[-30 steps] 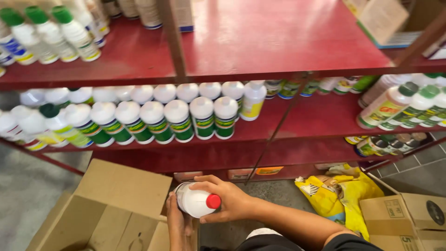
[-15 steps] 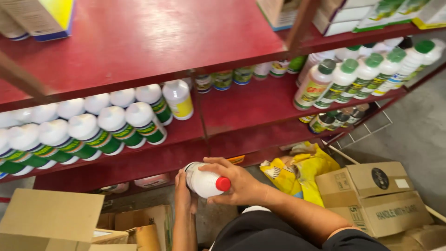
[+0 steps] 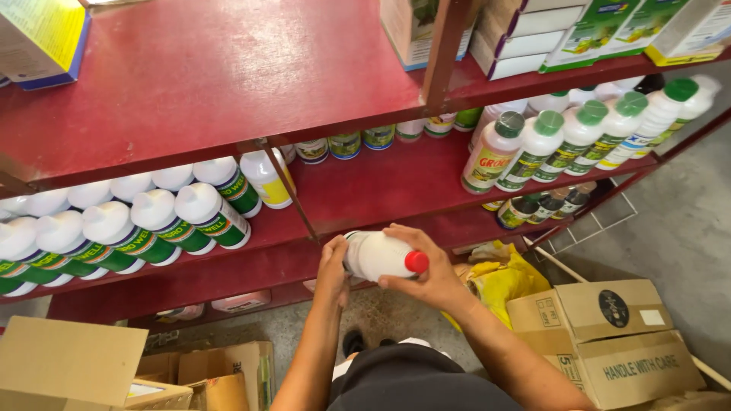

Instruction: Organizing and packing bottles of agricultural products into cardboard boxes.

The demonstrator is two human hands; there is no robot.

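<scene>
A white plastic bottle with a red cap (image 3: 383,256) lies on its side between my hands, in front of the red shelf unit. My right hand (image 3: 426,274) wraps over its cap end from above. My left hand (image 3: 333,268) presses against its base. Just beyond the bottle runs the middle red shelf (image 3: 381,186), bare in its centre. White bottles with white caps and green labels (image 3: 152,224) stand in rows on that shelf to the left. More white bottles with green caps (image 3: 579,137) stand to the right.
Boxes (image 3: 579,34) sit on the top shelf. On the floor are a closed cardboard box (image 3: 609,335) at right, open cardboard boxes (image 3: 84,365) at left, and a yellow bag (image 3: 502,278). A red upright post (image 3: 449,46) divides the shelves.
My view has swung to the right along the shelves. Both hands have lifted the bottle a little higher, toward the middle shelf, still gripping it the same way.
</scene>
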